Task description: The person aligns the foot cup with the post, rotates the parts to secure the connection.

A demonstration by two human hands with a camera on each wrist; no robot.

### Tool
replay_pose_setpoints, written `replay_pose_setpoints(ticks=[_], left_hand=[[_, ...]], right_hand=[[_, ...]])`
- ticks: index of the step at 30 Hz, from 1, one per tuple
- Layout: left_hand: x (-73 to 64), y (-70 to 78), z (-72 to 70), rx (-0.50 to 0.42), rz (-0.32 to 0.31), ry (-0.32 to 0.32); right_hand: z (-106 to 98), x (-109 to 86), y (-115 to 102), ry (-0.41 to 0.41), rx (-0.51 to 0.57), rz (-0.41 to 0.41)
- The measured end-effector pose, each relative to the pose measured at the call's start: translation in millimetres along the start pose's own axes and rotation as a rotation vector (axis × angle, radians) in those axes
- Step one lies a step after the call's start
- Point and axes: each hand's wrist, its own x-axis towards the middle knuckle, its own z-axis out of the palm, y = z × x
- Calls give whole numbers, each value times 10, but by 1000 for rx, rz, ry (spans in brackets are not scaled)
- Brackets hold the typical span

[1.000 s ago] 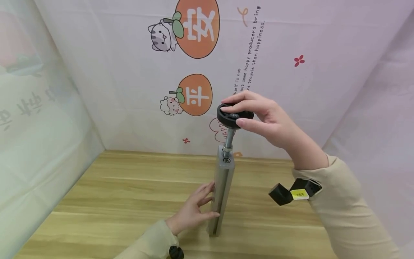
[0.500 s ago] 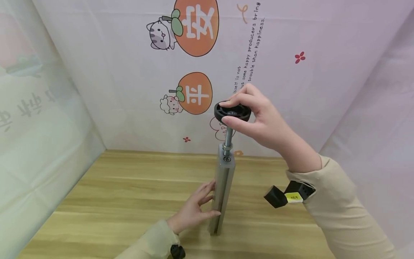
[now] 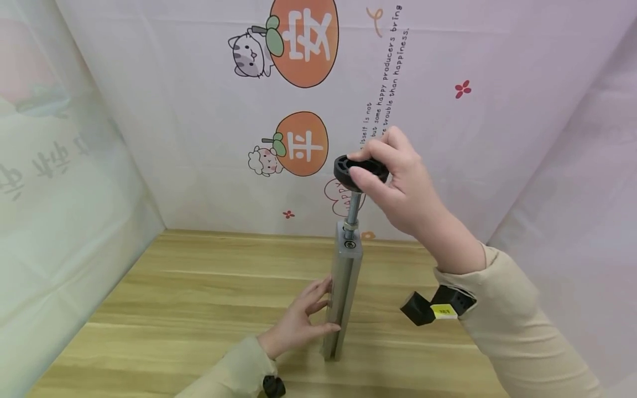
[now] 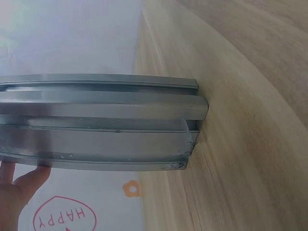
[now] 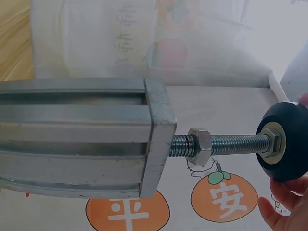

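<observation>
A silver aluminium profile [image 3: 343, 298] stands upright on the wooden tabletop, its lower end showing against the wood in the left wrist view. My left hand [image 3: 294, 326] holds it low down, thumb on the near face and fingers on the left side. From the end plate [image 5: 158, 139] on top rises a threaded rod [image 5: 240, 143] carrying a hex nut [image 5: 201, 146] just above the plate. A round black levelling foot [image 3: 343, 174] caps the rod. My right hand [image 3: 405, 182] grips this foot by its rim, thumb on the near side and fingers bent over the far side.
The wooden tabletop [image 3: 199, 298] meets a white printed backdrop [image 3: 214, 138] close behind the profile. White cloth walls [image 3: 64, 210] rise at both sides. A black wrist camera [image 3: 418, 308] sticks out from the right sleeve.
My right hand has turned about the foot: its thumb swung over to the left, its fingers bent in, and the forearm shifted left. Left hand and profile have stayed put.
</observation>
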Motion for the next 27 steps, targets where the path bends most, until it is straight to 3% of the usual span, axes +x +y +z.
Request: replay_pose_setpoints(ticks=[6,11,21,27], left_hand=[[-3,-6,1,-9,17,5],[-1,10,-1,-13,18,4],[-8,-5,5,-13,8,-13],[14,22,-1,-6,-7,-14]], right_hand=[[-72,-42,9,-19,81,3],[-127,-49,-4,-43,74,-30],[-186,-47,4,-92,45,-17],[-226,-17,11,-166,27,-43]])
